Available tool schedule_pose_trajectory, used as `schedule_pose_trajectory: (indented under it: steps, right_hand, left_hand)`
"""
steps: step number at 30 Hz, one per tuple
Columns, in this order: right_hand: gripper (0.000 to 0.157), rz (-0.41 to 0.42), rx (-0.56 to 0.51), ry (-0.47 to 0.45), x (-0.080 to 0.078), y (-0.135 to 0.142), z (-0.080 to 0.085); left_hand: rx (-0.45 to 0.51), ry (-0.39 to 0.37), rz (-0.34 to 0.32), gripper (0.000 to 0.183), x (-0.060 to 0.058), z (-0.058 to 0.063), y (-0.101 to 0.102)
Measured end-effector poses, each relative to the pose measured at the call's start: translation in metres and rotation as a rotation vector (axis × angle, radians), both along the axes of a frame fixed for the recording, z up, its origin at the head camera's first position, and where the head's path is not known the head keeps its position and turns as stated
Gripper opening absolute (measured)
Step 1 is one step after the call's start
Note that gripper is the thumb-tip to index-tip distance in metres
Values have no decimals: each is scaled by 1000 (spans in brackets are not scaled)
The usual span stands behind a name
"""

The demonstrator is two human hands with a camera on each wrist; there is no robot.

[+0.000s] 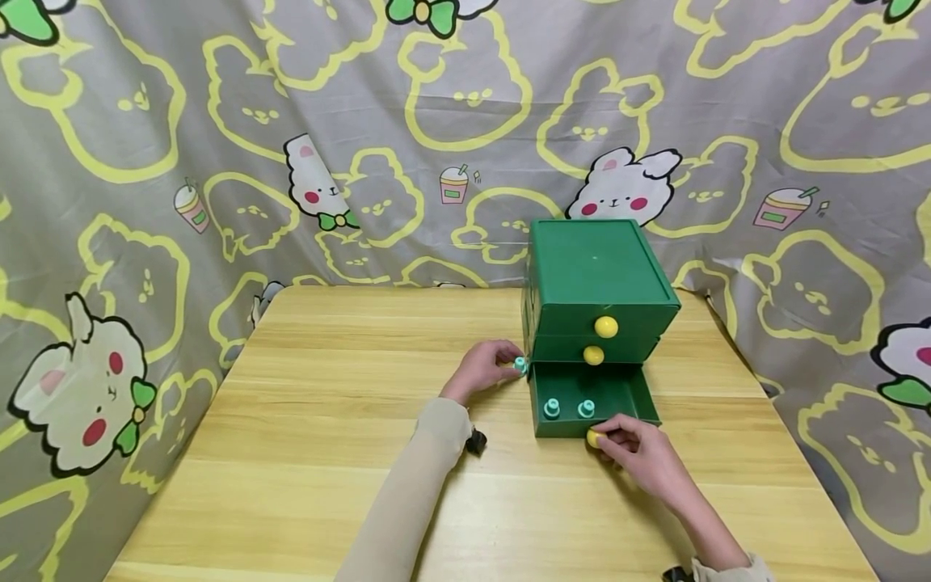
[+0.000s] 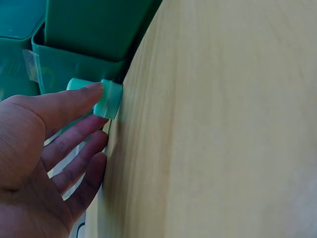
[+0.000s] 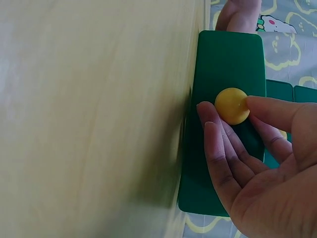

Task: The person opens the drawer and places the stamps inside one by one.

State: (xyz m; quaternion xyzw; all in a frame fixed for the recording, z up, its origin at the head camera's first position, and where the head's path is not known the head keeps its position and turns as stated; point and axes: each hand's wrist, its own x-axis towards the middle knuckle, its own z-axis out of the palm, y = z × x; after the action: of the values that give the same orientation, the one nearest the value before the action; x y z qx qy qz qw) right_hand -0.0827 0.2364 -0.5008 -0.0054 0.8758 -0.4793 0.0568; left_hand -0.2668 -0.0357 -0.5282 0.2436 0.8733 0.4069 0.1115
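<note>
A green cabinet [image 1: 600, 267] stands at the right of the table with its bottom drawer [image 1: 556, 430] pulled out. Two teal flanged pieces, one at the left [image 1: 552, 408] and one nearer the middle [image 1: 586, 409], stand upright inside that drawer. My left hand [image 1: 482, 370] is beside the cabinet's left side, pinching another teal flanged piece [image 2: 110, 99] between thumb and fingers, close to the table. At the drawer front, my right hand [image 1: 643, 454] pinches the round yellow knob [image 3: 232, 106] with thumb and fingertips.
Two more yellow knobs, an upper [image 1: 606, 326] and a lower [image 1: 593, 356], mark the closed drawers above. The wooden table [image 1: 305, 404] extends to the left. A grey patterned curtain [image 1: 378, 97] hangs behind it and at its sides.
</note>
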Motion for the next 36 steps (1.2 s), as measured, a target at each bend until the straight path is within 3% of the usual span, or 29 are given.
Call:
schedule_pose_trajectory:
  steps: [6, 15, 23, 36]
  right_hand:
    - [12, 2, -4, 1, 0, 0, 0]
    - [12, 1, -5, 6, 1, 0, 0]
    - [12, -2, -7, 7, 1, 0, 0]
    - [12, -4, -5, -3, 1, -1, 1]
  left_hand:
    - [5, 10, 14, 9, 2, -1, 1]
    - [19, 35, -1, 10, 4, 1, 1]
    - [-35, 73, -19, 10, 7, 5, 2]
    - [-4, 32, -41, 8, 15, 10, 0]
